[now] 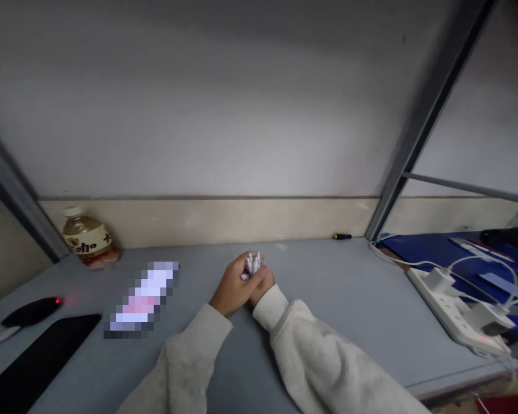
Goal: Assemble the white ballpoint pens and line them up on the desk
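Note:
A small bundle of white, twisted cord-like strands [252,264] pokes up between my two hands, over the middle of the grey desk. My left hand [233,286] is closed round it from the left, thumb toward the other hand. From the right, my right hand [263,283] is also closed on the bundle, partly covered by the left. The hands press against each other and hide the lower part of the bundle. What exactly the strands are is too small to make out.
A drink bottle [88,238] stands at the back left, near a blurred lit phone [144,299], a black mouse [32,312] and a black slab [43,362]. To the right lie a small screwdriver [342,236] and a white power strip [446,313] with plugs and cables.

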`<move>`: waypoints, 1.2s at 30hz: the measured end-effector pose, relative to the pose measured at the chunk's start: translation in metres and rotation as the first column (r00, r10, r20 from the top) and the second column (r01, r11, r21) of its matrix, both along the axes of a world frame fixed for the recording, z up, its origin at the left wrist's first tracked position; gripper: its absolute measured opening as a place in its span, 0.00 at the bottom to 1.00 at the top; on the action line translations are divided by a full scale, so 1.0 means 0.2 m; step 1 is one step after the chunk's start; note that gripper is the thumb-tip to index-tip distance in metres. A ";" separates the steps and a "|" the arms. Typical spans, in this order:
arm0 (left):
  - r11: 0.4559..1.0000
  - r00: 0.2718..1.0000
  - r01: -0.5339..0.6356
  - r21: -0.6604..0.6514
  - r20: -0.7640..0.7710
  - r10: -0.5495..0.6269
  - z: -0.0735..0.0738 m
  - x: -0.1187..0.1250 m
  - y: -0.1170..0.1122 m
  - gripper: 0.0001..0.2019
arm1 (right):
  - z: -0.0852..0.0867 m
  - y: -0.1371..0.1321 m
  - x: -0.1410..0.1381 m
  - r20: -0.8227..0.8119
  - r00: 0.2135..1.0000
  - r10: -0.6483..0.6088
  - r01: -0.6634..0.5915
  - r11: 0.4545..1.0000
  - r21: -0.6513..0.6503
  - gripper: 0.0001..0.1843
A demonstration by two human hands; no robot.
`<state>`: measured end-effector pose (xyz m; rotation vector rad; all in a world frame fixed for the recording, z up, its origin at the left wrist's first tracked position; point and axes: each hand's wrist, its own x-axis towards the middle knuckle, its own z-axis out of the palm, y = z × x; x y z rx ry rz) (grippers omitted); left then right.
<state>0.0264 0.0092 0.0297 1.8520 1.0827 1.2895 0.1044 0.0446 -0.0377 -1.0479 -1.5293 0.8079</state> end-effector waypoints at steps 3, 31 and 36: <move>0.995 0.998 0.053 -0.081 0.019 -0.052 0.03 0.00 0.01 0.10 | 0.01 0.00 0.00 -0.039 0.999 0.015 -0.015 1.000 -0.020 0.05; 0.926 0.921 -0.113 -0.360 -0.389 -0.039 -0.08 -0.18 0.11 0.18 | 0.05 -0.05 0.15 -0.205 0.917 0.341 -0.398 0.795 -0.458 0.28; 0.938 0.873 -0.262 -0.225 -0.469 0.131 -0.11 -0.17 0.15 0.16 | 0.08 -0.07 0.16 -0.234 0.931 0.280 -0.364 0.763 -0.534 0.27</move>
